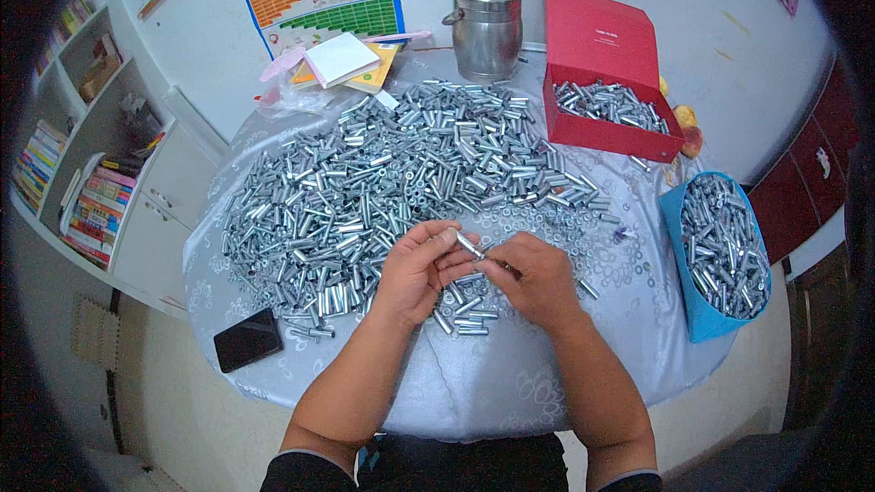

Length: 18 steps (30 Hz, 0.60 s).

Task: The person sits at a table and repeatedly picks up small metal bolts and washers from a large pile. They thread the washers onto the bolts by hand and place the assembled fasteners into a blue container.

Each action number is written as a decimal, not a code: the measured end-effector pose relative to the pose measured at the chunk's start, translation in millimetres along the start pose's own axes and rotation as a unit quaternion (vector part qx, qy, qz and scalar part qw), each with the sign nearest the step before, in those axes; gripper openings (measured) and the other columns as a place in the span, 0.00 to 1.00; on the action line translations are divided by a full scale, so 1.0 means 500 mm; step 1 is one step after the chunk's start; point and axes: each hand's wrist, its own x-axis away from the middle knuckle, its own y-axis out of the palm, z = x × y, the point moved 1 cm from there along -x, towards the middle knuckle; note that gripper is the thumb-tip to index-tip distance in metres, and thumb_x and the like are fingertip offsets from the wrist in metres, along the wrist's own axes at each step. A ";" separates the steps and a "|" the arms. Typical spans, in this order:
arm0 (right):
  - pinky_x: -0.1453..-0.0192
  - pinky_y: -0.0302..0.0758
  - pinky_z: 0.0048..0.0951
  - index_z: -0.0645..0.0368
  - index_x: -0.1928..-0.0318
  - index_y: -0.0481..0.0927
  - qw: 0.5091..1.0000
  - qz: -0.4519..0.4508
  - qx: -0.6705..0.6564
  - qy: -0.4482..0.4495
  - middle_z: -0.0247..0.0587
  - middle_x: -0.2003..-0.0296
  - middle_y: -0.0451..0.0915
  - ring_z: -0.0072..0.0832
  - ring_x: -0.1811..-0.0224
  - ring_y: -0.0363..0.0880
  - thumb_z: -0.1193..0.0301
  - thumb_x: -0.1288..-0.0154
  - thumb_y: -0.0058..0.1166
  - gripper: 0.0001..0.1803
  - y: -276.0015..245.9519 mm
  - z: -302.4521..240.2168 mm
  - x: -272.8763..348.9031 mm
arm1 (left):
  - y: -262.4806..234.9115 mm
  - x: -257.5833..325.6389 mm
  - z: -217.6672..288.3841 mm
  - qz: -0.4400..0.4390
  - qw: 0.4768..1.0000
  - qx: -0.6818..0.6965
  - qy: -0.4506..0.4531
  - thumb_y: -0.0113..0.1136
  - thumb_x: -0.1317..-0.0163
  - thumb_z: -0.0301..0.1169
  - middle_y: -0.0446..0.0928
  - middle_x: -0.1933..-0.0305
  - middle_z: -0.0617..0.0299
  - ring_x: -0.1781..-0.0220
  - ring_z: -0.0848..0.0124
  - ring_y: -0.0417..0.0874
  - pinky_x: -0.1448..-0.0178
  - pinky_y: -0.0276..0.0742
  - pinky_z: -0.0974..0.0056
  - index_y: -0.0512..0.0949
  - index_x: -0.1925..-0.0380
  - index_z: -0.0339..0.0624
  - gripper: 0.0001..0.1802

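Observation:
My left hand (415, 275) pinches a short, shiny metal sleeve (468, 246) between thumb and fingers, tilted over the table. At its lower right end, the closed fingers of my right hand (538, 279) grip the same sleeve; whether they also hold a small part there is hidden. Behind and left of my hands spreads a big heap of metal sleeves (365, 173) with washers mixed in. Loose washers (597, 241) lie scattered beyond my right hand. A few sleeves (465, 319) rest on the cloth just below my hands.
A round table with a silvery cloth (456, 383) carries everything. On the right stand a blue bin (676, 255) and an open red box (615, 137), both holding metal parts. A black phone (248, 341) lies front left. Notepads (342, 59) and a metal canister (488, 32) are at the back.

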 end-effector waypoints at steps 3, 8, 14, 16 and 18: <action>0.69 0.76 0.35 0.53 0.65 0.83 1.000 0.010 -0.011 0.010 0.38 0.73 0.79 0.36 0.72 0.80 0.65 0.45 0.65 0.09 0.002 0.001 0.000 | -0.012 -0.006 -0.006 0.000 1.000 0.008 -0.009 0.54 0.33 0.31 0.81 0.56 0.47 0.57 0.62 0.85 0.52 0.85 0.58 0.75 0.55 0.35 0.12; 0.68 0.76 0.36 0.52 0.61 0.82 1.000 -0.005 0.010 0.014 0.39 0.69 0.78 0.37 0.70 0.80 0.64 0.47 0.66 0.14 0.000 0.002 0.000 | -0.013 -0.005 -0.009 -0.034 0.998 -0.047 -0.017 0.53 0.32 0.33 0.81 0.55 0.48 0.56 0.62 0.85 0.52 0.84 0.59 0.77 0.56 0.35 0.12; 0.65 0.76 0.37 0.53 0.59 0.81 0.998 -0.014 0.052 0.038 0.40 0.67 0.78 0.38 0.68 0.81 0.64 0.47 0.66 0.15 -0.009 0.005 -0.004 | 0.006 0.007 -0.005 -0.062 0.991 -0.116 -0.033 0.53 0.31 0.35 0.80 0.55 0.52 0.55 0.64 0.84 0.53 0.85 0.61 0.75 0.52 0.36 0.14; 0.64 0.76 0.37 0.54 0.61 0.82 0.997 0.017 0.048 0.059 0.40 0.68 0.78 0.39 0.67 0.80 0.64 0.47 0.66 0.13 -0.014 0.018 -0.012 | 0.007 0.009 -0.002 -0.043 0.995 -0.094 -0.012 0.52 0.30 0.36 0.80 0.54 0.53 0.55 0.63 0.84 0.54 0.85 0.61 0.74 0.50 0.37 0.16; 0.62 0.76 0.37 0.56 0.64 0.83 0.991 0.064 0.053 0.100 0.41 0.68 0.78 0.40 0.65 0.80 0.65 0.47 0.65 0.11 -0.027 0.043 -0.023 | 0.013 0.009 0.010 -0.008 0.998 -0.062 0.011 0.51 0.30 0.38 0.79 0.52 0.50 0.54 0.58 0.85 0.56 0.86 0.58 0.73 0.48 0.38 0.17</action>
